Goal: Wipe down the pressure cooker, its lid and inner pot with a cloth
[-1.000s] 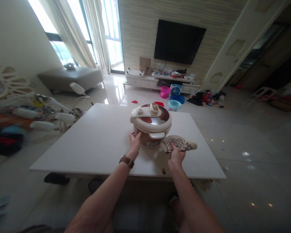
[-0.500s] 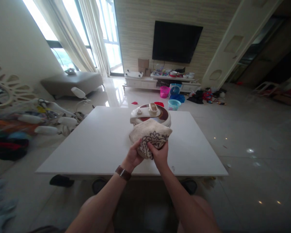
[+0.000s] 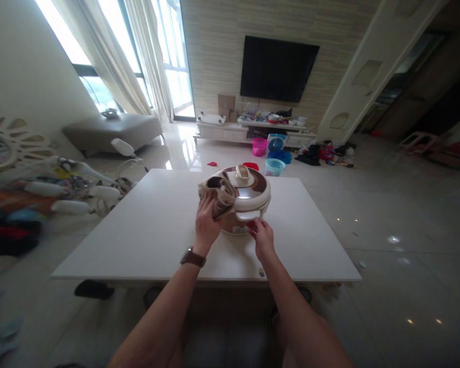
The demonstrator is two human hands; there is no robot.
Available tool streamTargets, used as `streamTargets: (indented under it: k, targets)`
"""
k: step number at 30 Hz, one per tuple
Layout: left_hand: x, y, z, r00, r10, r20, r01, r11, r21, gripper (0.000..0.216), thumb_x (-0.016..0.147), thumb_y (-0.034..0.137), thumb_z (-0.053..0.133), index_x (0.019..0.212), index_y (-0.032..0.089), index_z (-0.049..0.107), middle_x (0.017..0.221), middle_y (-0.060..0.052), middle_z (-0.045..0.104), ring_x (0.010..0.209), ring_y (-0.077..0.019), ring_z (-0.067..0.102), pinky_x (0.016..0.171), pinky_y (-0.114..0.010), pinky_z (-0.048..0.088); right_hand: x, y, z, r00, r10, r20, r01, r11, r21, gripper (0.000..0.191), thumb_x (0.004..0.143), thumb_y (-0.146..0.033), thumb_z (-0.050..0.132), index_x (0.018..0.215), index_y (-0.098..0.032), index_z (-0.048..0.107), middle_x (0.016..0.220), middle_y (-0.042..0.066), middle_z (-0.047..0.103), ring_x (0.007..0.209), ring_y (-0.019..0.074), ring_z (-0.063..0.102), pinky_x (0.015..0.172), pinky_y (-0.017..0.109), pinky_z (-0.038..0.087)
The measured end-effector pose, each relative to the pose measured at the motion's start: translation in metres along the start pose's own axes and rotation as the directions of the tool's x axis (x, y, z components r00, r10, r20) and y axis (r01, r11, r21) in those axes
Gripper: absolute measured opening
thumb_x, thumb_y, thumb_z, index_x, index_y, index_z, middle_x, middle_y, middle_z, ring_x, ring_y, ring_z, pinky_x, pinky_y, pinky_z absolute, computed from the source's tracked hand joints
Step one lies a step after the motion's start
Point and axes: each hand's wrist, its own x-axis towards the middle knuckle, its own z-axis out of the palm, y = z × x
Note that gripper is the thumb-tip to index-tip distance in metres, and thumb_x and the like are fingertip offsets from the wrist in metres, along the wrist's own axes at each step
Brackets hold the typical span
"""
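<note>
An electric pressure cooker [image 3: 249, 204] with a white rim and a shiny brown lid stands on the white table [image 3: 145, 230]. My left hand [image 3: 207, 220] is closed on a folded beige and brown patterned cloth [image 3: 224, 197], which is pressed against the left part of the cooker and hides that side. At the cooker's front, my right hand [image 3: 262, 235] has its curled fingers on the white handle [image 3: 248, 215] that juts toward me. The knob [image 3: 243, 175] on top of the lid shows beyond the cloth.
A small sticker-like spot [image 3: 261, 272] is near the table's front edge. On the floor beyond stand a light blue basket [image 3: 275, 167] and a pink basket [image 3: 259, 146]. A lamp with white shades [image 3: 72, 206] is to the left of the table.
The cloth was held in both hands in front of the cooker. Now my left hand alone has it at the cooker's left side, and my right hand has let go and moved to the front handle.
</note>
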Motion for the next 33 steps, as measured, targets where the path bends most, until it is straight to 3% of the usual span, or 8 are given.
streamTargets:
  k: [4,9,13,16,19,23,28,33]
  targets:
    - [-0.008,0.011,0.029,0.986,0.026,0.165,-0.027,1.000,0.000,0.076,0.065,0.002,0.080,0.135,0.034,0.077,0.163,-0.002,0.057,0.169,-0.0383,0.013,0.138,-0.057,0.001,0.000,-0.002,0.004,1.000,0.005,0.026,-0.006,0.999,0.033,0.041,0.068,-0.054,0.087,0.079,-0.018,0.070,0.078,0.005,0.079,0.074,0.0187,0.075,0.060,0.024,0.052]
    - [-0.012,-0.003,0.035,0.993,-0.012,0.118,0.016,0.999,-0.033,0.079,0.070,0.005,0.078,0.143,0.033,0.072,0.169,-0.003,0.050,0.170,-0.0387,0.010,0.138,-0.059,0.005,0.003,-0.006,0.008,1.000,0.010,0.029,-0.012,0.998,0.060,0.036,0.069,-0.049,0.087,0.077,-0.019,0.069,0.075,0.003,0.078,0.073,0.0185,0.075,0.058,0.023,0.053]
    - [-0.026,-0.049,0.037,0.993,-0.085,-0.083,0.081,0.996,-0.049,0.081,0.078,0.018,0.077,0.156,0.029,0.058,0.173,-0.007,0.044,0.166,-0.0322,0.028,0.136,-0.049,0.022,0.005,-0.007,0.009,0.999,0.022,0.034,-0.025,0.996,0.090,0.031,0.069,-0.042,0.088,0.074,-0.019,0.068,0.070,0.003,0.077,0.066,0.0170,0.074,0.056,0.022,0.053]
    - [-0.026,-0.084,0.036,0.895,-0.415,-0.164,0.411,0.910,-0.061,0.066,0.083,0.024,0.072,0.148,0.025,0.061,0.143,-0.011,0.071,0.142,-0.0333,0.061,0.125,-0.053,0.041,0.006,-0.009,0.008,0.998,0.045,0.045,-0.049,0.994,0.098,0.027,0.070,-0.037,0.088,0.073,-0.019,0.068,0.067,0.002,0.077,0.061,0.0158,0.072,0.054,0.022,0.054]
    - [-0.023,-0.099,0.034,0.839,-0.525,-0.143,0.526,0.850,-0.035,0.052,0.083,0.020,0.065,0.135,0.018,0.068,0.131,-0.013,0.076,0.132,-0.0341,0.067,0.119,-0.052,0.046,0.007,-0.011,0.006,0.996,0.068,0.063,-0.073,0.994,0.086,0.026,0.070,-0.035,0.088,0.074,-0.018,0.069,0.067,0.003,0.077,0.060,0.0163,0.073,0.052,0.022,0.054]
    - [-0.056,-0.085,0.054,0.843,-0.512,-0.166,0.511,0.858,-0.052,0.070,0.083,0.017,0.066,0.151,0.019,0.056,0.141,-0.013,0.071,0.137,-0.0339,0.064,0.123,-0.047,0.043,0.009,-0.016,0.005,0.993,0.092,0.072,-0.096,0.994,0.060,0.028,0.071,-0.034,0.090,0.075,-0.019,0.067,0.063,0.002,0.075,0.059,0.0182,0.074,0.050,0.022,0.056]
    - [-0.115,-0.056,0.101,0.828,-0.557,-0.067,0.535,0.819,-0.205,0.062,0.087,0.023,0.065,0.148,0.026,0.055,0.149,-0.011,0.067,0.142,-0.0291,0.062,0.126,-0.048,0.042,0.010,-0.019,0.005,0.991,0.107,0.080,-0.111,0.993,0.049,0.023,0.074,-0.028,0.087,0.077,-0.017,0.068,0.065,0.003,0.076,0.060,0.0178,0.075,0.052,0.021,0.056]
    - [-0.088,-0.063,0.098,0.745,-0.650,-0.151,0.588,0.747,-0.312,0.056,0.085,0.022,0.059,0.142,0.024,0.054,0.144,-0.012,0.069,0.132,-0.0274,0.068,0.117,-0.048,0.051,0.005,-0.023,0.006,0.991,0.105,0.079,-0.110,0.992,0.062,0.026,0.075,-0.028,0.089,0.076,-0.017,0.065,0.065,0.002,0.075,0.057,0.0164,0.074,0.049,0.019,0.054]
